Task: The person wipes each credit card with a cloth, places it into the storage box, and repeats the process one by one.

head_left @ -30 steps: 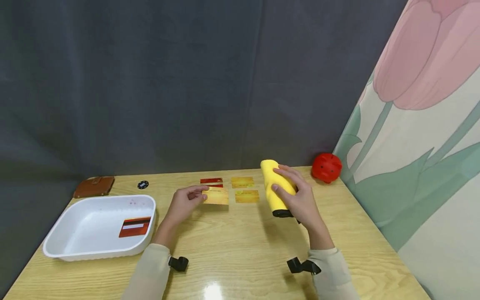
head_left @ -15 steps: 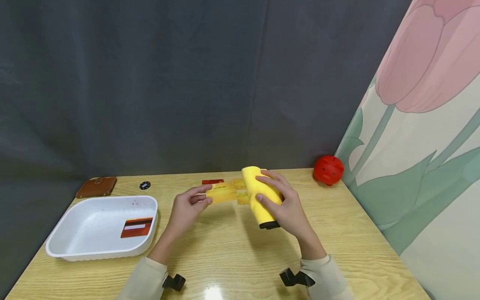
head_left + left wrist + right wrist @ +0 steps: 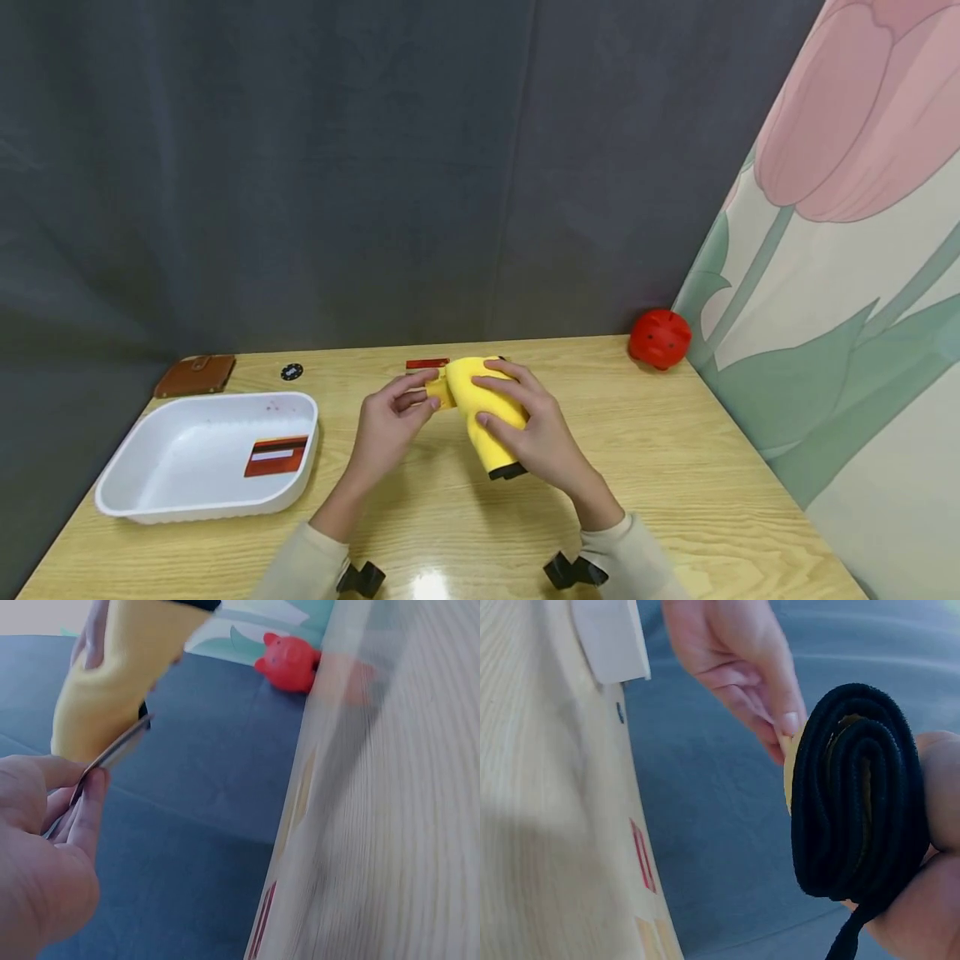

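Observation:
My right hand (image 3: 543,429) grips a rolled yellow cloth (image 3: 468,400) with black edging, held tilted above the table. In the right wrist view the black, layered end of the cloth (image 3: 859,795) faces the camera, with a black strap hanging from it. Between thumb and fingers, my left hand (image 3: 390,421) pinches a yellow card (image 3: 442,392). The card's far part is hidden by the cloth in the head view. Seen edge-on in the left wrist view, the card (image 3: 120,742) lies right at the cloth's side.
A white tray (image 3: 176,458) at left holds a red card (image 3: 275,456). Behind it lie a brown wallet (image 3: 195,375) and a black chip (image 3: 292,372). Red cards (image 3: 427,363) lie near the table's back edge. A red piggy bank (image 3: 660,339) stands back right.
My right hand has brought the rolled cloth leftward and nearer, up to the yellow card in my left hand. It now covers the yellow cards on the table in the head view.

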The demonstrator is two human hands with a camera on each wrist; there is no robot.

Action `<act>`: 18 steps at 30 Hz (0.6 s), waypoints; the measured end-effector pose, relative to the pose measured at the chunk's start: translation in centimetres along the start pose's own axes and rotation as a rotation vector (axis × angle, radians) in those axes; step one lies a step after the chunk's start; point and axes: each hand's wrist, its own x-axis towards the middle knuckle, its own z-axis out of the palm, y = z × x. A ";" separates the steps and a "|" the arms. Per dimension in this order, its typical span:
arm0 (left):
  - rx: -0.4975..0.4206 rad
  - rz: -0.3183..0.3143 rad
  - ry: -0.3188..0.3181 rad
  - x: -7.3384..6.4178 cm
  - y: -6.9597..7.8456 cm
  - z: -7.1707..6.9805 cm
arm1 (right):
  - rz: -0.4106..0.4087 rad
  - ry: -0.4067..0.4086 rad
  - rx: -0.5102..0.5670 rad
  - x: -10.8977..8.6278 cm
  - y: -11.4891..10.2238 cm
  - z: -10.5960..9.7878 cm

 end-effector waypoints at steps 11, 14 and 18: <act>-0.098 0.031 0.015 -0.7 0.6 0.8 | -0.019 0.019 -0.111 0.0 0.3 0.9; -0.102 0.040 0.018 -0.8 0.6 1.0 | -0.014 0.032 -0.117 0.1 0.4 0.8; -0.108 0.058 0.018 -0.8 0.7 1.1 | -0.001 0.053 -0.107 0.2 0.7 0.5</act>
